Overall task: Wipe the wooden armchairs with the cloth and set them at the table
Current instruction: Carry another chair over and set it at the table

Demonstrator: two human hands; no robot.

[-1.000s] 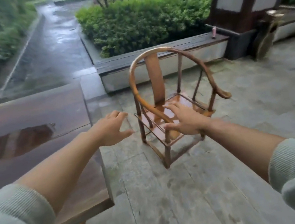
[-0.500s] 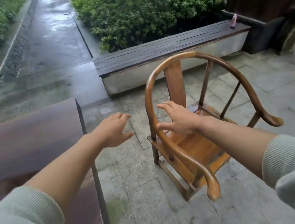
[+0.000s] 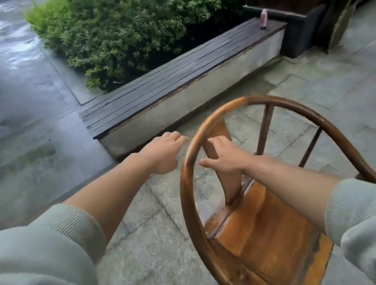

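A wooden armchair [image 3: 265,224] with a curved horseshoe rail and an orange-brown seat stands right below me on the stone floor. My right hand [image 3: 227,158] reaches over the seat, fingers spread, at the chair's upright back splat; it holds nothing. My left hand [image 3: 166,153] hovers just left of the curved rail, fingers loosely bent and empty, not touching the wood. No cloth is in view, and the table is out of frame.
A low bench [image 3: 172,87] with dark wooden slats runs across behind the chair, with a small pink object [image 3: 263,19] at its far end. A green hedge [image 3: 136,19] grows behind it. A wet path [image 3: 5,81] lies at the left, a dark post base [image 3: 298,32] at the right.
I have come closer to the chair, which now sits directly beneath me. Both hands have reached further forward toward its back rail. The table has left the view.
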